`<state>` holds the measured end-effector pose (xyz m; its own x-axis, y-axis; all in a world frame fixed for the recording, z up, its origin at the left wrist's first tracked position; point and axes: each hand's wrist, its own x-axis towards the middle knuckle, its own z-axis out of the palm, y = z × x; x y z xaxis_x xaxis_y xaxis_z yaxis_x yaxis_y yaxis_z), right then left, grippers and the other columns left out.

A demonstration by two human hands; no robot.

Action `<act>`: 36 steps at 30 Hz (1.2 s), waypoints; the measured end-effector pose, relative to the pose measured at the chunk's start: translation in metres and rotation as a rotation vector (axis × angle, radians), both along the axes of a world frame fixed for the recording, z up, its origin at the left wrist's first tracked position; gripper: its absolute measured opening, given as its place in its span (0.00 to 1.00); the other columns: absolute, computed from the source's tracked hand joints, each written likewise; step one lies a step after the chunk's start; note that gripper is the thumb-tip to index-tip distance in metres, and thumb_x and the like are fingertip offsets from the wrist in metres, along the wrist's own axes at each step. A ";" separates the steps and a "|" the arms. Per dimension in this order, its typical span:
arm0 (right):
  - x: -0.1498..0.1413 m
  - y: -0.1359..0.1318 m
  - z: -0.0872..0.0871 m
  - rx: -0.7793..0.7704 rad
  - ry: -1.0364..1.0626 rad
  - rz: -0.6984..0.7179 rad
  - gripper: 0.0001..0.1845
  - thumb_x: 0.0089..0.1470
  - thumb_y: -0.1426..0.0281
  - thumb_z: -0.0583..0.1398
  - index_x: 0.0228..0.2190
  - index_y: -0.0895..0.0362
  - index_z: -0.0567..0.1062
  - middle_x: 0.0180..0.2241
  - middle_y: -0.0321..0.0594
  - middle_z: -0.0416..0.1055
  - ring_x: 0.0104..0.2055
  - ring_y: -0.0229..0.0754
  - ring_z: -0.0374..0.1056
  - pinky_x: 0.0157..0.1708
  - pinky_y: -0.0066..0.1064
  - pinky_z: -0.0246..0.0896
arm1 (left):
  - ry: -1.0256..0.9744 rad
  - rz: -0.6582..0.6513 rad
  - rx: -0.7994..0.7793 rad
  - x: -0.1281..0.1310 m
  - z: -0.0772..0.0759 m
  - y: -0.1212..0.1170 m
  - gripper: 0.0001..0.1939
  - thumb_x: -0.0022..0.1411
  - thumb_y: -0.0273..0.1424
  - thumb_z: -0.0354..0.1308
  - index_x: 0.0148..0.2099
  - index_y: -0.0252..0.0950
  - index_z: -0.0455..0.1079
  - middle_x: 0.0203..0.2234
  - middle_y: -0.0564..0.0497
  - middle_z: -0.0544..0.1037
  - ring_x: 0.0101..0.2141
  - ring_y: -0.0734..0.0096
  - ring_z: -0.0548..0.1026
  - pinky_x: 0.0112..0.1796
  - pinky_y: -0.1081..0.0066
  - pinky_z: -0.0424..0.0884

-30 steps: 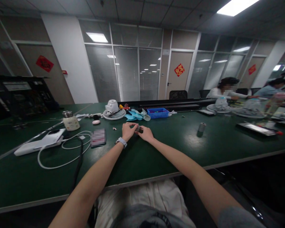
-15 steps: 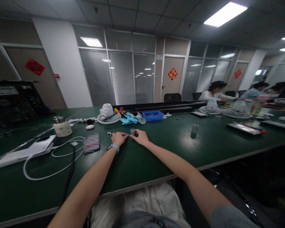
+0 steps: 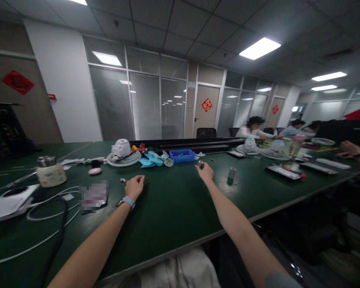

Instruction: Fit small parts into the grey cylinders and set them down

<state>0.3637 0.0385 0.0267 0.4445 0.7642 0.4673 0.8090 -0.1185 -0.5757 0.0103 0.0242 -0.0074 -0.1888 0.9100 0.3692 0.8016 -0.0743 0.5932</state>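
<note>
While the right hand holds one metal cylinder, just left of a second cylinder that stands upright on the green table (two altogether), the left hand looks bunched; I cannot tell whether it holds anything. Each seems hard, fairly heavy, perhaps slippery, best gripped around its sides. One blue box sits on the far side.

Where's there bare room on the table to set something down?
The widest bare patch of table lies between your left hand and right hand, toward the near edge. A smaller one lies between the standing cylinder and the tray. It's crowded at left, around the bottle and cables, and along the back, with the fan, blades and bin.
</note>
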 end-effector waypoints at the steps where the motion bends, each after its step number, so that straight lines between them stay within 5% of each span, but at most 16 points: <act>1: 0.010 0.001 -0.004 -0.040 -0.002 -0.029 0.23 0.52 0.55 0.58 0.43 0.59 0.71 0.40 0.50 0.74 0.44 0.49 0.70 0.44 0.37 0.60 | 0.001 -0.005 -0.005 -0.001 -0.001 0.001 0.22 0.60 0.44 0.45 0.48 0.40 0.73 0.40 0.45 0.78 0.40 0.58 0.74 0.36 0.67 0.67; 10: 0.014 0.006 -0.028 -0.138 0.040 -0.025 0.23 0.51 0.56 0.59 0.45 0.58 0.69 0.42 0.50 0.74 0.45 0.48 0.70 0.45 0.38 0.60 | 0.016 0.012 -0.092 -0.003 0.005 0.005 0.22 0.58 0.42 0.46 0.49 0.41 0.72 0.41 0.47 0.78 0.41 0.56 0.75 0.36 0.66 0.69; 13: 0.012 0.006 -0.019 -0.159 0.058 0.011 0.26 0.49 0.57 0.61 0.46 0.59 0.69 0.43 0.51 0.73 0.46 0.49 0.69 0.45 0.39 0.61 | 0.023 0.017 -0.084 -0.001 0.008 0.000 0.21 0.58 0.40 0.47 0.48 0.40 0.72 0.40 0.46 0.78 0.41 0.57 0.75 0.37 0.65 0.70; 15: 0.019 0.000 0.002 -0.115 0.084 0.066 0.32 0.43 0.56 0.64 0.48 0.60 0.68 0.46 0.53 0.71 0.49 0.50 0.68 0.46 0.39 0.61 | 0.022 0.016 -0.062 -0.001 0.008 -0.001 0.21 0.57 0.40 0.48 0.48 0.39 0.72 0.40 0.45 0.78 0.41 0.57 0.75 0.38 0.65 0.69; 17: 0.034 -0.019 0.034 0.113 0.094 0.094 0.36 0.43 0.55 0.64 0.50 0.61 0.66 0.50 0.54 0.68 0.52 0.49 0.64 0.49 0.38 0.60 | 0.013 0.022 -0.033 -0.001 0.007 0.000 0.22 0.57 0.41 0.49 0.49 0.37 0.72 0.40 0.43 0.77 0.42 0.57 0.74 0.39 0.65 0.69; 21: 0.079 -0.088 0.097 0.876 0.029 0.022 0.28 0.58 0.55 0.48 0.52 0.60 0.66 0.54 0.52 0.63 0.57 0.46 0.58 0.55 0.41 0.53 | 0.012 0.038 0.018 -0.002 0.006 0.001 0.24 0.56 0.45 0.50 0.49 0.36 0.71 0.41 0.42 0.76 0.45 0.55 0.72 0.40 0.62 0.69; 23: 0.091 -0.117 0.112 1.099 0.064 0.026 0.31 0.62 0.58 0.37 0.51 0.62 0.68 0.50 0.52 0.66 0.53 0.47 0.63 0.53 0.43 0.55 | 0.002 0.054 0.035 -0.001 0.008 0.000 0.27 0.54 0.47 0.51 0.49 0.35 0.70 0.41 0.42 0.76 0.45 0.54 0.72 0.40 0.62 0.69; 26: 0.081 -0.127 0.113 1.218 0.185 -0.043 0.36 0.62 0.61 0.30 0.52 0.65 0.67 0.48 0.56 0.67 0.48 0.47 0.67 0.48 0.44 0.60 | -0.052 0.041 0.005 -0.001 0.012 -0.003 0.30 0.52 0.51 0.52 0.50 0.35 0.69 0.41 0.43 0.76 0.42 0.54 0.74 0.38 0.62 0.70; 29: 0.042 -0.101 0.094 1.078 0.143 -0.145 0.30 0.62 0.61 0.37 0.56 0.62 0.61 0.58 0.57 0.54 0.59 0.50 0.55 0.53 0.45 0.54 | -0.085 0.015 -0.056 -0.001 0.014 -0.005 0.30 0.53 0.52 0.51 0.51 0.37 0.69 0.40 0.45 0.78 0.40 0.56 0.75 0.36 0.63 0.70; 32: 0.000 -0.066 0.064 0.704 -0.034 -0.001 0.28 0.58 0.59 0.49 0.57 0.57 0.58 0.63 0.52 0.39 0.64 0.52 0.41 0.57 0.48 0.46 | -0.091 0.001 -0.063 -0.001 0.013 -0.004 0.29 0.55 0.51 0.49 0.52 0.38 0.68 0.40 0.45 0.78 0.41 0.55 0.75 0.37 0.63 0.70; 36: -0.020 -0.031 0.017 0.374 -0.162 0.047 0.32 0.53 0.58 0.56 0.57 0.52 0.57 0.64 0.49 0.36 0.65 0.53 0.38 0.57 0.48 0.44 | -0.088 -0.113 -0.069 0.002 0.009 0.001 0.35 0.50 0.53 0.52 0.54 0.36 0.66 0.42 0.44 0.78 0.42 0.56 0.75 0.40 0.63 0.70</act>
<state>0.3439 0.0074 0.0438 0.3109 0.5459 0.7780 0.8925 0.1138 -0.4365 0.0120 0.0256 0.0021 -0.1124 0.9500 0.2914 0.7353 -0.1177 0.6674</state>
